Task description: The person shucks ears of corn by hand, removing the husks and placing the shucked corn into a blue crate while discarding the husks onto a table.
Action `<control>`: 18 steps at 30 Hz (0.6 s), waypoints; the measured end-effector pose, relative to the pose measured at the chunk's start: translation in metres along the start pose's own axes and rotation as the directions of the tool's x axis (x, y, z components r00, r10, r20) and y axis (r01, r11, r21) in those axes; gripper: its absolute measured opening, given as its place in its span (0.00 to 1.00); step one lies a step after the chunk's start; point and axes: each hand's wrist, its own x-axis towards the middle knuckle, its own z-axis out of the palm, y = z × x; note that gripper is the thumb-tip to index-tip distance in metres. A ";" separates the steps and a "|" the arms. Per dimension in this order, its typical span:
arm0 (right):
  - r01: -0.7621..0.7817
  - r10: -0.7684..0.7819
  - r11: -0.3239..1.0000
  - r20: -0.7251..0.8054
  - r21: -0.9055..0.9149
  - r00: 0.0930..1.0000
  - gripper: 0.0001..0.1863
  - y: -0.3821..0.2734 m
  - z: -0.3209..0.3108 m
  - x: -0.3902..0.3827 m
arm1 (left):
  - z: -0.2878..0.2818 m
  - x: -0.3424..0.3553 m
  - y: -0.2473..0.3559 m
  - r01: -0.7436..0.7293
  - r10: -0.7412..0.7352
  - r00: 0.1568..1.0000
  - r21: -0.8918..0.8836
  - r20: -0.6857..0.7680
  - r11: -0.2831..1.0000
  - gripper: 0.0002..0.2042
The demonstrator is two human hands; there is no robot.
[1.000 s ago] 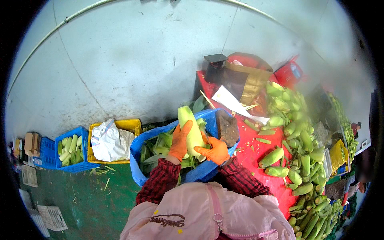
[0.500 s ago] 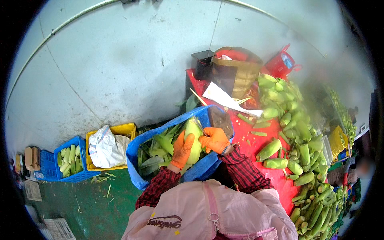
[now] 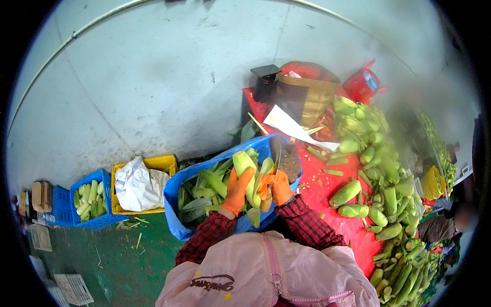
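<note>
Gripping an ear of corn (image 3: 244, 169) over the blue bin (image 3: 174, 197), you have both orange-gloved hands closed around it: your left hand (image 3: 237, 190) wraps the pale yellow-green ear from the left side, fingers curled tight against it, while your right hand (image 3: 276, 186) clamps the lower right part, where loose husk leaves peel away. The ear stands nearly upright, tilted slightly left, its tip pointing toward the grey wall (image 3: 153, 92). Below it, the blue bin is filled with stripped green husks (image 3: 202, 192). Your red plaid sleeves (image 3: 302, 225) come up from the lower edge, above a pink jacket with a zipper (image 3: 266, 276). To your right lies a red table (image 3: 327, 192) carrying a long heap of unhusked green corn (image 3: 378, 169) that runs from the far end down to the lower right edge; a few single ears (image 3: 345, 193) lie apart on the red surface, near your right hand. At the table's far end sit a brown paper bag (image 3: 302, 97), a dark box (image 3: 266, 82), a red basket (image 3: 364, 84) and a white sheet (image 3: 289, 125). To your left, a yellow crate (image 3: 158, 165) holds a white plastic bag (image 3: 137, 185), and just beside it a blue crate (image 3: 105, 179) holds peeled pale ears (image 3: 89, 197). The floor (image 3: 112, 256) is green.
</note>
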 end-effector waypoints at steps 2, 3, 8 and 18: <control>0.054 -0.046 0.996 -0.112 0.067 0.993 0.06 0.006 0.003 -0.004 | -0.005 0.008 -0.004 0.029 -0.038 0.998 -0.173 -0.046 0.984 0.22; 0.096 -0.059 0.981 -0.213 0.168 0.975 0.05 0.014 -0.002 -0.002 | -0.013 0.012 -0.003 0.022 -0.029 0.999 -0.202 -0.034 0.979 0.25; 0.292 -0.106 0.908 -0.508 0.302 0.855 0.16 0.028 -0.064 -0.006 | -0.060 0.036 0.021 -0.218 0.098 0.950 -0.407 -0.295 0.887 0.31; -0.059 0.003 0.925 -0.147 -0.376 0.989 0.29 -0.036 -0.006 0.010 | -0.048 0.026 0.048 -0.049 0.087 0.991 -0.326 0.103 0.944 0.45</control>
